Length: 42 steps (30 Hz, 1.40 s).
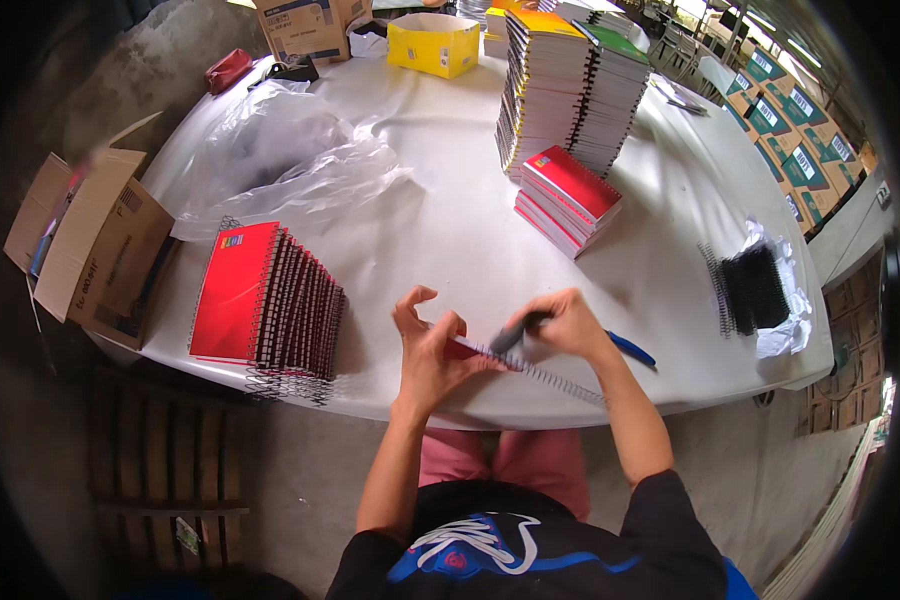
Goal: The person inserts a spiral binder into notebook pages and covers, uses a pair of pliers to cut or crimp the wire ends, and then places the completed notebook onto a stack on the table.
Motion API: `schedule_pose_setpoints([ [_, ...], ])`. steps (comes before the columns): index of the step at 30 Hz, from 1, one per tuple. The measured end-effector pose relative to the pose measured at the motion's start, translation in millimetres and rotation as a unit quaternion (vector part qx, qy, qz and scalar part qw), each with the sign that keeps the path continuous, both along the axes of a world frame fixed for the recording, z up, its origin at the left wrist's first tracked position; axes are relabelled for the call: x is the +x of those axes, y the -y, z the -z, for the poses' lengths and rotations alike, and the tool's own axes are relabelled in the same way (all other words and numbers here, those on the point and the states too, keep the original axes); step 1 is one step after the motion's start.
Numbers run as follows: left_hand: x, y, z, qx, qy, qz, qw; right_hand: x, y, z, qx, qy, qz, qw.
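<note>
On my feed the left hand [432, 348] is half curled, forefinger crooked up and away, thumb and other fingers pinching a red book [459, 348] over the near side of the table [450, 220]. A coil [562, 382] runs from the book's edge and trails well past it to the right. The right hand [567, 325] is closed around a dark tool [511, 335], its end at the coil; blur keeps me from telling what kind it is, or whether it touches the wire.

I judge the step in hand to be working the coil into the book's edge, with a good length outside. The next move, as I read it, calls for the left hand to hold the pages square while the right feeds the wire along without bending it.

Coiled books [245, 290] stand to the left, a red stack [573, 195] without visible coils lies farther off, and spare coils [753, 288] sit on paper [785, 341] to the right; I cannot tell how many holes are filled
</note>
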<state>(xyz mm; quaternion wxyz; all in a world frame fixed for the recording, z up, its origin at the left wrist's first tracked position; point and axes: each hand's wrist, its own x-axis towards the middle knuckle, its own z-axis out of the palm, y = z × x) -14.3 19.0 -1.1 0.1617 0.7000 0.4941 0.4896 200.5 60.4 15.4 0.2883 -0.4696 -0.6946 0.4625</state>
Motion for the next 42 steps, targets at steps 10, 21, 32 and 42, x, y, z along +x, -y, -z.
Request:
schedule_pose_setpoints([
  [10,-2.5,-7.1,19.0,-0.003,0.072,0.025,0.997,-11.9,3.1,-21.5,-0.009,-0.270,-0.121,0.955],
  [21,-2.4,-15.3,33.6,-0.037,0.147,0.036,0.988,-28.2,-10.7,-15.7,0.030,-0.092,-0.014,0.995],
  [32,-2.7,-8.6,28.9,-0.091,0.219,0.072,0.969,-4.9,-10.5,-3.3,0.240,0.155,0.120,0.951],
  [42,8.3,21.1,-0.7,-0.110,0.495,0.026,0.861,61.3,133.5,41.5,0.233,0.444,0.301,0.811],
])
